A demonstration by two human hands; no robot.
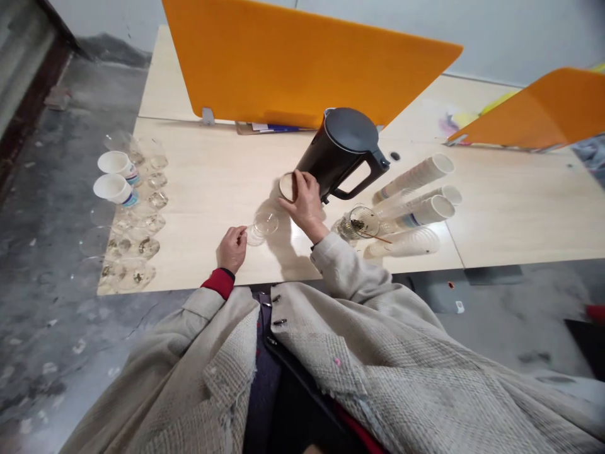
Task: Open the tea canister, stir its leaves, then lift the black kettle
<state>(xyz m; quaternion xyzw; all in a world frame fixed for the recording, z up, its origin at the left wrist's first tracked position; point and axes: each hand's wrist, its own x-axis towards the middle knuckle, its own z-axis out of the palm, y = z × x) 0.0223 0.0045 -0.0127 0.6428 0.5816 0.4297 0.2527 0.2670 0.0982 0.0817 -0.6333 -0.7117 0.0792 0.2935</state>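
Note:
My right hand reaches over a small round container with a pale rim and beige top, its fingers closed on the near side. Just beyond that hand stands a black electric kettle, lid down, handle to the right. My left hand rests on the table with its fingers curled; what they hold, if anything, is hidden. Right beside its fingertips is a clear cup, and I cannot tell whether they touch. A glass jar with dark dried leaves and a thin brown stick is right of my right wrist.
Stacks of paper cups and clear plastic cups lie on the right. At the left edge are rows of clear cups, some with leaves inside, and two white paper cups. An orange divider runs behind the kettle.

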